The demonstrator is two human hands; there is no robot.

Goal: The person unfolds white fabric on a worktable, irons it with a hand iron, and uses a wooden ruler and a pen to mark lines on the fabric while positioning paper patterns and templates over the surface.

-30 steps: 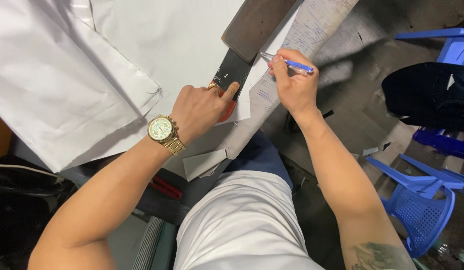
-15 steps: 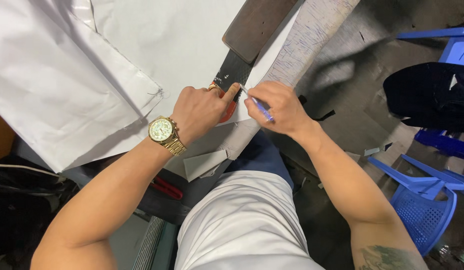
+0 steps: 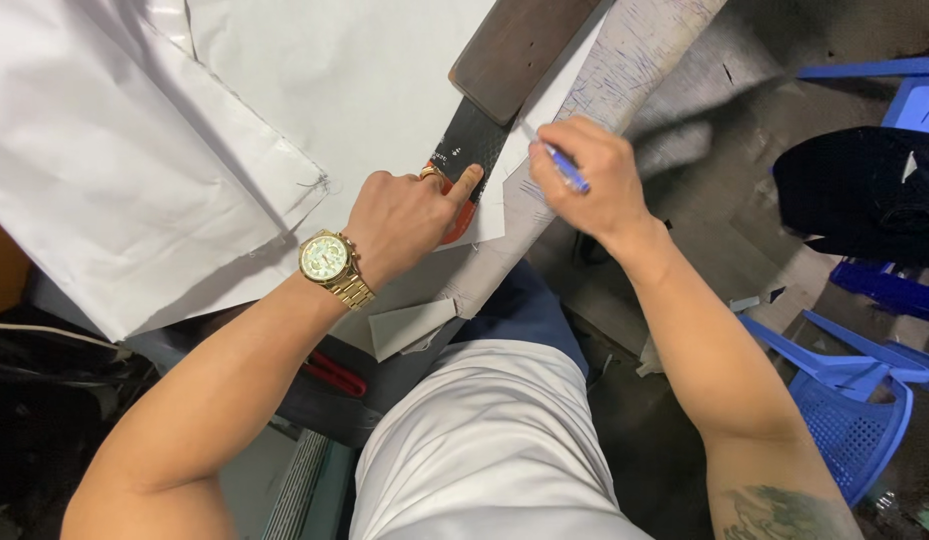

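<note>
White fabric (image 3: 284,110) covers most of the surface (image 3: 624,90) up and to the left of both hands. The left hand (image 3: 409,215), gold watch at the wrist, presses flat on a dark strip (image 3: 471,145) that runs up under a brown board (image 3: 519,45), index finger stretched along its edge, exactly as a second ago. The right hand (image 3: 589,175) has swung in from the surface's edge and now sits just right of that fingertip, pinching a blue pen (image 3: 564,167) with its tip down beside the strip. It looks like marking along the strip is under way.
</note>
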